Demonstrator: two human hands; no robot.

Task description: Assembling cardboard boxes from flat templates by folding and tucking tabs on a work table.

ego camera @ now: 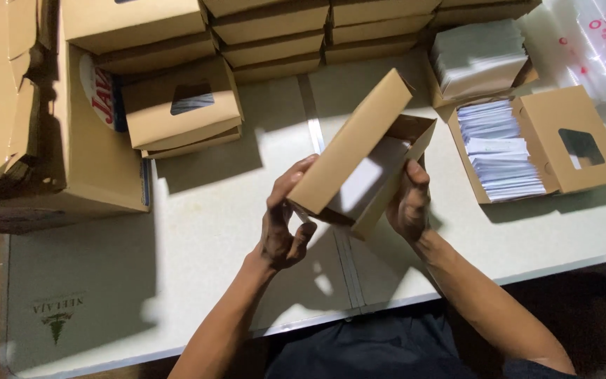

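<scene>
I hold a brown cardboard box tilted above the white table, its lid half raised and a white paper inside. My left hand grips the box's near left corner and lid edge. My right hand holds the box's right side from below. Both hands are closed on the same box.
Stacks of closed brown boxes line the back. A windowed box lies at left beside a large carton. At right an open box holds white paper packets, with another stack behind it and plastic bags.
</scene>
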